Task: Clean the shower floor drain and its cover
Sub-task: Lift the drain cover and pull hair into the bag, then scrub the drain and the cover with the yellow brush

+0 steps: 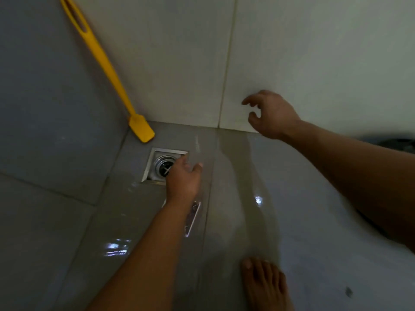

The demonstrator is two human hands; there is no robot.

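A wet grey tiled floor (258, 198) is seen from above, met at the back by pale wall tiles (314, 52) and at the left by a grey wall (45, 97). Water sheen and light reflections are spread across the floor tiles. A long yellow plastic brush handle (105, 66) is leaned into the corner, its flat end resting on the floor just behind the drain. No brand, label or writing can be read on anything.

The left hand (183, 178) is stretched over the near right edge of the square steel floor drain (160, 166), whose round opening is uncovered; the fingers are relaxed and nothing is gripped by them. The drain cover (193, 217) is laid on the floor just in front of the drain, largely hidden beneath the left forearm, with only its right edge shown. The right hand (270, 114) is raised near the pale wall, fingers loosely curled and holding nothing. A bare foot (266, 286) is planted on the floor at the bottom edge.
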